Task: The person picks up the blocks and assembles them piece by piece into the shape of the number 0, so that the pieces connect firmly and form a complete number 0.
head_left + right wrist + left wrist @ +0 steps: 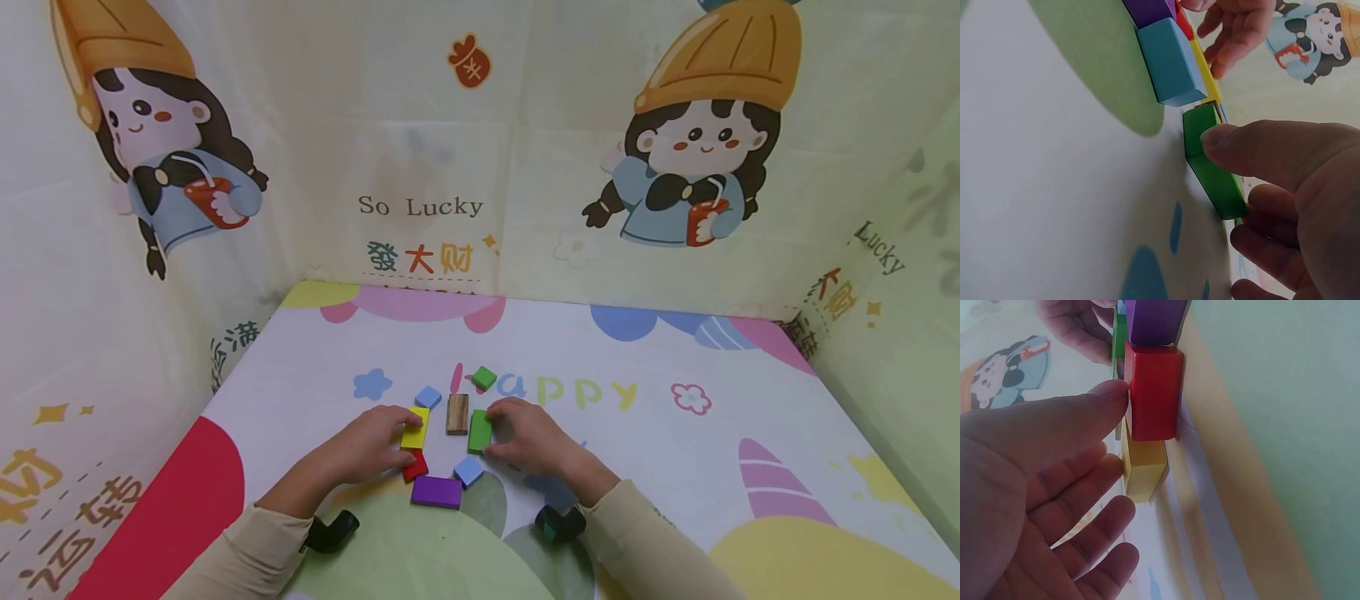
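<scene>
My left hand spreads beside a yellow block and a red block. Its index finger reaches over the yellow one, while in the left wrist view the thumb tip meets the red block; the other fingers are loosely extended. On the right side, my right hand holds a green rectangular block between thumb and index finger. The thumb lies against the green block in the right wrist view. A wood-grain block stands between both hands.
Nearest me lies a purple block, with a blue block at its right. Farther off are another blue block and a small green block. A printed cloth wall rises behind the patterned table.
</scene>
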Demonstrator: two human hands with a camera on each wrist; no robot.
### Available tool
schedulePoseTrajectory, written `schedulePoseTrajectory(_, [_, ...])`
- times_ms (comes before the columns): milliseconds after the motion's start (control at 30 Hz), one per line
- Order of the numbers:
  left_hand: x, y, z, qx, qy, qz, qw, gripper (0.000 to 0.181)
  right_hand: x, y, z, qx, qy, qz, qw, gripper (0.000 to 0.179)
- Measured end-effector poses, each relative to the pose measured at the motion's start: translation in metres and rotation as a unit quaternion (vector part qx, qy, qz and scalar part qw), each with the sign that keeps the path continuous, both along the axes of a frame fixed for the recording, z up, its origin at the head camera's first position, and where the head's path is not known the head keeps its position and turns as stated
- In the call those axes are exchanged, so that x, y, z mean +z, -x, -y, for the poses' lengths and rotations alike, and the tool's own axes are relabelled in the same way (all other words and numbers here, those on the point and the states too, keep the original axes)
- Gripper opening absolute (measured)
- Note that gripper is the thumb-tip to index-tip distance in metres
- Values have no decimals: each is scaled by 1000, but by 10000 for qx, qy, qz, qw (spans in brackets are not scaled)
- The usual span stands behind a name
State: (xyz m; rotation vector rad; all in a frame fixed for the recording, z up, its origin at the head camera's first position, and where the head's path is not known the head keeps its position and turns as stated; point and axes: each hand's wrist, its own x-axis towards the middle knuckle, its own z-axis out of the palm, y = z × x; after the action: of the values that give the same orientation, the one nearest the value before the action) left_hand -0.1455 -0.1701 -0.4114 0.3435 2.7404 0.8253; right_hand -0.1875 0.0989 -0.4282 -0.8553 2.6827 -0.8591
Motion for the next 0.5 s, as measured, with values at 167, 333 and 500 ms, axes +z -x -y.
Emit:
schedulePoseTrajectory(167, [1,1,0,9,11,9,10000,43,0,1,0,66,-17,-11,10000,47])
schedulePoseTrajectory(333, [1,1,-1,15,47,36,10000,43,0,1,-1,90,-35,40,9999,47])
schedulePoseTrajectory(500, [1,1,0,-15,38,35,10000,44,0,0,-1,80,-76,80,9999,47])
